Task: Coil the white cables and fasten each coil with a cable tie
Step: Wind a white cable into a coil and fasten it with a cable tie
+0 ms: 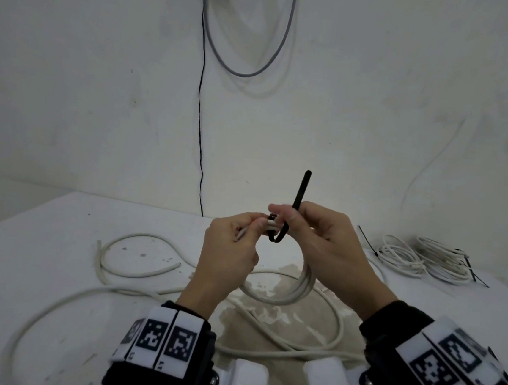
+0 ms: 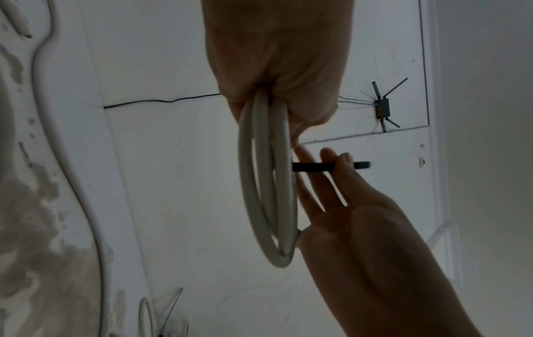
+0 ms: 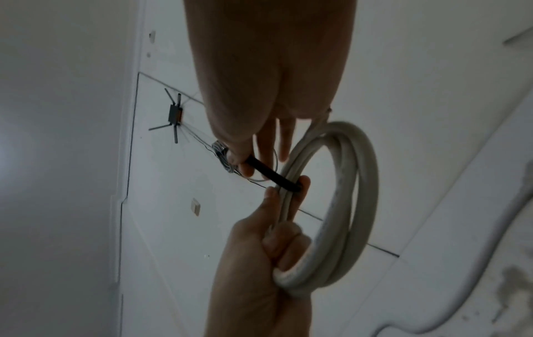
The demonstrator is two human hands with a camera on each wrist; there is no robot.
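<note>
Closest to the camera, a loose thick white cable (image 1: 309, 349) sprawls over the white table (image 1: 22, 263), not yet coiled. Just past it both hands are raised over the table. The left hand (image 1: 230, 252) is clamped on the top of a small round coil of thick white cable (image 1: 296, 292), pinching the turns together. The right hand (image 1: 319, 239) pinches a black strap-like cable tie (image 1: 300, 193), looped under the bundle, its free tail pointing to about 12 o'clock, long axis near upright. So this is the fastening step; next I'd guess feed the tail through and cinch. Further off at 2 o'clock lie two already tied white coils (image 1: 426, 258).
</note>
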